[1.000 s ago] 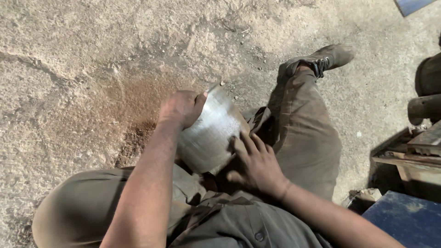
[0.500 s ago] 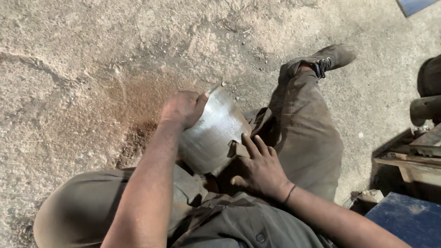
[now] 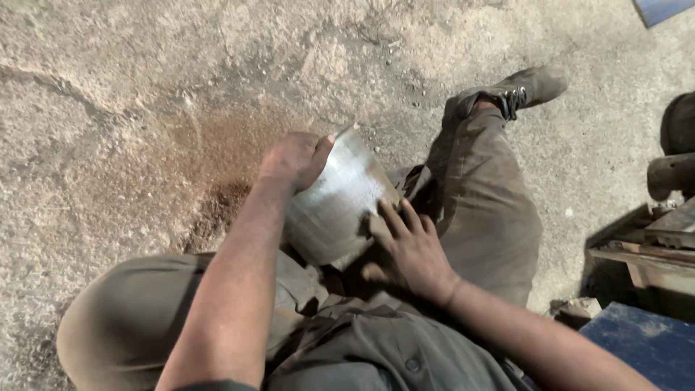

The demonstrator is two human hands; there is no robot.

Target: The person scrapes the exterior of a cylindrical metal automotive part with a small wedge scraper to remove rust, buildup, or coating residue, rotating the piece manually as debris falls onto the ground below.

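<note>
Sandy ground [image 3: 130,94] lies under the seated person. Left hand [image 3: 293,159] grips the top rim of the metal pot [image 3: 333,210], which is tilted between the knees; right hand [image 3: 409,250], fingers spread, presses flat on its lower right side.

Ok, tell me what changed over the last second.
Very little. The right hand slid slightly down and toward the body along the metal bowl, fingers spread on its surface. The left hand kept its grip on the bowl's upper rim. Bowl, legs and boot stayed put.
</note>
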